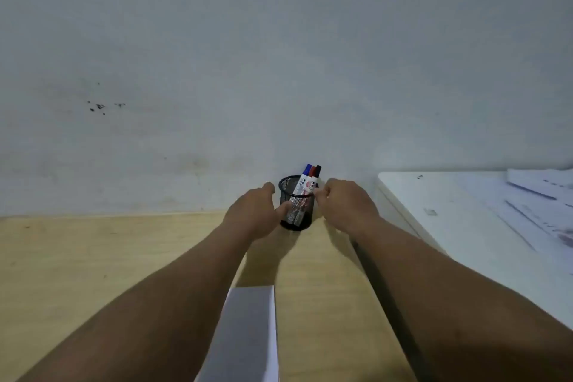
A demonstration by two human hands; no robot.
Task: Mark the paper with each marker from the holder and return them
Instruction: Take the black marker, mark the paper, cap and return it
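A black mesh holder (296, 220) stands on the wooden desk against the wall. Three markers lean in it: a blue-capped marker (307, 169), a red-capped marker (312, 171) and a black-capped marker (318, 170). My left hand (252, 211) wraps the holder's left side, thumb across the mesh. My right hand (344, 205) is at the holder's right rim, fingertips touching the rim near the markers' barrels; whether it pinches a marker is unclear. A white sheet of paper (248, 335) lies on the desk between my forearms, near the front edge.
The wooden desk (93, 257) runs left to the wall. A white table (449, 220) adjoins on the right, with stacked papers (542, 195) at its far end. The pale wall (279, 71) rises directly behind the holder.
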